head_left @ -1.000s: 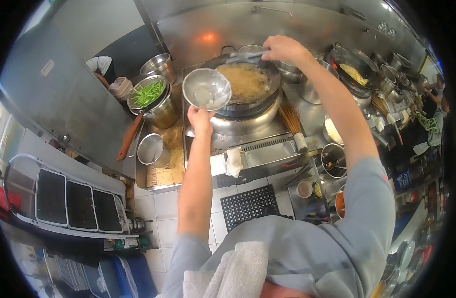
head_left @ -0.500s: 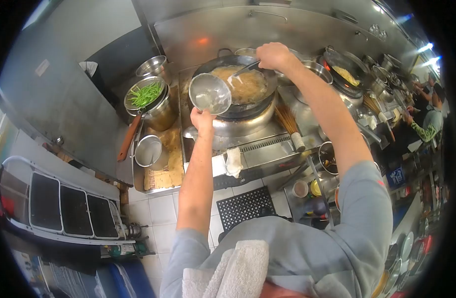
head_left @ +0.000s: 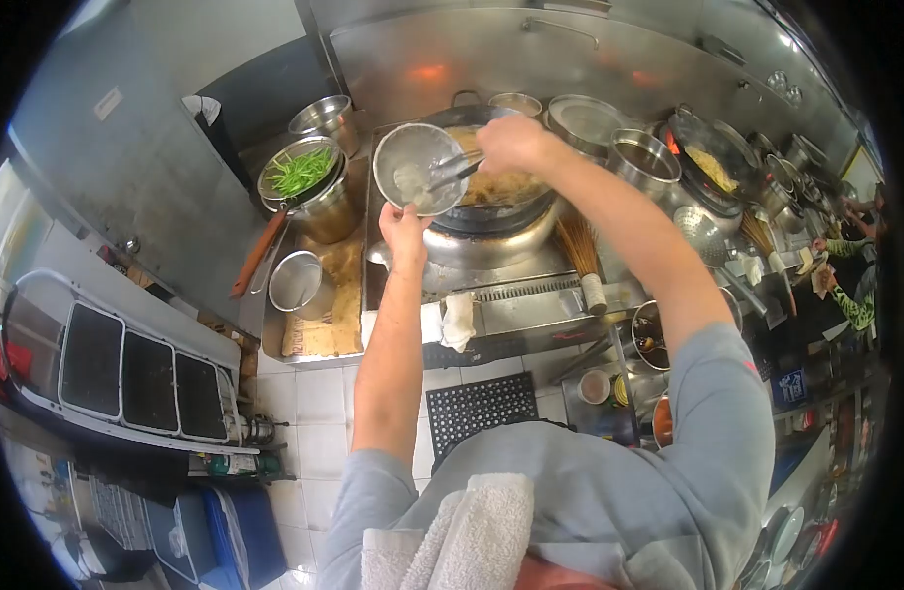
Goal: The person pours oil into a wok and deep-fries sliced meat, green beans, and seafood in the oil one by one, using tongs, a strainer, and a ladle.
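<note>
My left hand (head_left: pixel 405 234) grips the lower rim of a round metal bowl (head_left: pixel 393 157), tilted so its inside faces me. Some pale, wet-looking food (head_left: pixel 410 183) lies in the bowl; its kind is unclear. In my right hand (head_left: pixel 516 147), closed, is a pair of tongs (head_left: pixel 459 172) whose tips reach into the bowl by that food. Behind and to the right of the bowl, partly covered by it and by my right hand, stands a large dark wok (head_left: pixel 483 213) with bubbling brown oil (head_left: pixel 513 189) in it.
Left of the wok, green beans (head_left: pixel 302 172) rest in a strainer over a pot (head_left: pixel 326 218), near an empty-looking metal pot (head_left: pixel 298 282). A bamboo brush (head_left: pixel 577 246) and white cloth (head_left: pixel 459 320) lie in front. Another wok (head_left: pixel 688 131) stands right; a co-worker's sleeve (head_left: pixel 853 307) shows beyond.
My right hand has come left and down from over the wok, bringing the tongs' tips from the oil into the bowl. My left hand still holds the bowl. The view has shifted slightly.
</note>
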Available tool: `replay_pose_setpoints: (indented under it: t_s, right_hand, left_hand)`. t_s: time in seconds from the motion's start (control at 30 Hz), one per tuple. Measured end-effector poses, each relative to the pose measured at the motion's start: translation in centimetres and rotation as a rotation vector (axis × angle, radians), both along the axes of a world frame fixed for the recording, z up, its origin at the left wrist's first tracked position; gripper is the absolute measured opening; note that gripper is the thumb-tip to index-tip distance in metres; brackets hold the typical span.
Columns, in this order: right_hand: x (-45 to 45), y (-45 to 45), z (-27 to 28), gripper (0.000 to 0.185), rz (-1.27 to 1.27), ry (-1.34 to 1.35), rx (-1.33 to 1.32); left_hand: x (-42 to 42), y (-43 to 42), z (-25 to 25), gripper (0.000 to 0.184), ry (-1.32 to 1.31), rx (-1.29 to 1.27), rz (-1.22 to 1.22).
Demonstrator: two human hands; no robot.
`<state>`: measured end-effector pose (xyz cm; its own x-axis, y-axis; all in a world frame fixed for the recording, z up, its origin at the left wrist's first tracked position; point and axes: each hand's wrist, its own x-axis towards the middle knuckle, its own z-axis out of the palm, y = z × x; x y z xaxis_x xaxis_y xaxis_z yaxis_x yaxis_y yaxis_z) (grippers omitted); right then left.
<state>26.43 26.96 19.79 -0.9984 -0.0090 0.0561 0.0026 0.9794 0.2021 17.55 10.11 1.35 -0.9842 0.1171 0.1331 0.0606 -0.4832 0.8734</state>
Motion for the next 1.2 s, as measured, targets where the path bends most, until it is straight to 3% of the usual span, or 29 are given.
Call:
replay_pose_setpoints:
  t_s: [0.07, 0.3, 0.6, 0.83, 0.9, 1.0, 1.1, 1.2]
  right_hand:
    - [-0.4, 0.1, -1.5, 0.025, 0.052, -0.007, 0.063]
    - [3.5, 6.4, 4.7, 0.024, -0.155, 0.123, 0.005]
    - [0.9, 5.3, -2.2, 0.032, 0.042, 0.01, -0.043]
    - [1.9, 11.7, 3.6, 0.025, -0.089, 0.206, -0.096]
    - [2.1, 13.2, 4.3, 0.025, -0.149, 0.14, -0.073]
    - [2.2, 13.4, 2.3, 0.025, -0.264, 0.075, 0.003]
    - [0.1, 14.7, -3.2, 0.026, -0.357, 0.008, 0.03]
    - [-0.7, 15.4, -6.1, 0.028, -0.454, 0.112, -0.114]
  left_hand:
    - [1.1, 1.2, 0.8, 0.007, 0.014, -0.024, -0.026]
    - [1.2, 1.7, 0.4, 0.008, -0.032, 0.016, -0.011]
    - [2.5, 4.4, 0.8, 0.013, 0.071, -0.119, -0.074]
    - [0.5, 4.2, 0.1, 0.012, 0.029, -0.123, 0.043]
    - [0.2, 3.2, -0.2, 0.01, 0.026, -0.072, 0.077]
    - [0.3, 1.1, -0.5, 0.016, -0.048, -0.029, 0.139]
    - [1.9, -2.3, 0.0, 0.025, -0.119, 0.081, 0.12]
    - [4.6, -7.9, -0.3, 0.038, -0.185, 0.13, 0.019]
